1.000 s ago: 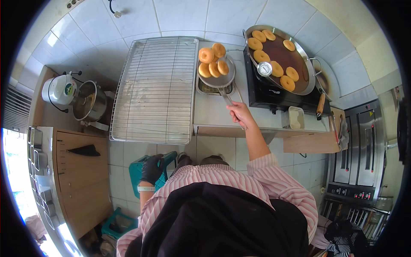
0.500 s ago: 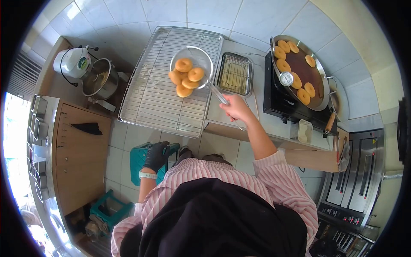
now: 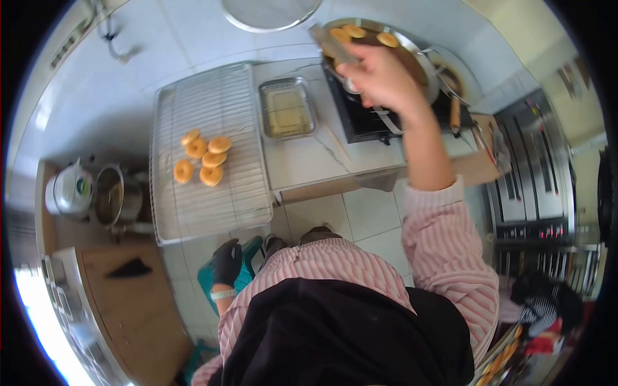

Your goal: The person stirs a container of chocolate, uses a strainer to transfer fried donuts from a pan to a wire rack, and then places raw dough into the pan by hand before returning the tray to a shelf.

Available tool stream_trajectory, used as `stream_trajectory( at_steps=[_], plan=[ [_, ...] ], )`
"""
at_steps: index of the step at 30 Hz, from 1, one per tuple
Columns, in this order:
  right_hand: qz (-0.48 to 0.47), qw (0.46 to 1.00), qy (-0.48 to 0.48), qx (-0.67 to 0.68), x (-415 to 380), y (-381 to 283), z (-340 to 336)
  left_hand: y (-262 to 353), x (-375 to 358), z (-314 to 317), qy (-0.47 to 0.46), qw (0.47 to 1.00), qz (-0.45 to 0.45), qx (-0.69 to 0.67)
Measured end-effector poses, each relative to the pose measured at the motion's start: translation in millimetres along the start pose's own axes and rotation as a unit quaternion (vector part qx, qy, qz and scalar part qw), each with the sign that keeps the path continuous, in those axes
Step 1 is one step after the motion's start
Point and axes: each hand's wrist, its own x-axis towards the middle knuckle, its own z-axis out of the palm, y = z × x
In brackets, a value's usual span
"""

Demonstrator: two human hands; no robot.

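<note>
My right hand (image 3: 380, 74) is closed round the metal handle of a round mesh strainer (image 3: 271, 13), raised at the top of the view beside the pan. No doughnuts show in the visible part of the strainer. Several golden doughnuts (image 3: 196, 148) lie on the wire rack (image 3: 241, 199) in its tray. More doughnuts (image 3: 387, 40) float in the wide pan (image 3: 412, 48) of oil on the black stove (image 3: 367, 125), partly hidden by my right hand. My left hand (image 3: 227, 262), in a black glove, hangs low over the green stool (image 3: 206, 280), its fingers partly spread and empty.
A small tray with a rack (image 3: 288, 108) stands between the large rack and the stove. At the left are a white mixer (image 3: 69, 190) and a steel bowl (image 3: 111, 196). A steel oven (image 3: 531, 167) stands at the right, with a wooden cabinet (image 3: 132, 309) lower left.
The doughnuts that were in the strainer now lie on the rack. My right hand has lifted the strainer up and over towards the pan. The whole view has shifted.
</note>
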Motion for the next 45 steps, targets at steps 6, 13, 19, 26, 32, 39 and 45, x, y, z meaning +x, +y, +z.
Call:
stream_trajectory(
  at_steps=[6, 13, 19, 26, 32, 39, 45],
  plan=[
    [0.03, 0.888, 0.168, -0.426, 13, 97, -125, -1, 7, 3, -0.008, 1.0, 0.019, -0.004],
    [0.269, 0.891, -0.005, -0.365, 15, 130, -177, 9, 20, 3, -0.017, 0.999, 0.045, 0.004],
    [0.402, 0.894, -0.18, -0.085, 6, 123, -224, 16, 24, 8, -0.025, 0.999, 0.041, -0.008],
    [0.399, 0.895, -0.171, 0.106, -7, 139, -205, 12, 21, 16, -0.026, 0.999, 0.042, 0.005],
    [0.37, 0.901, -0.179, 0.141, 20, 156, -177, 19, 23, 10, -0.013, 0.999, 0.033, 0.015],
    [0.352, 0.895, -0.154, 0.225, 46, 162, -131, 22, 20, 8, -0.022, 0.999, 0.03, 0.021],
    [0.297, 0.886, -0.092, 0.344, 59, 184, -99, 23, 15, 9, -0.031, 0.999, 0.024, 0.024]
  ],
)
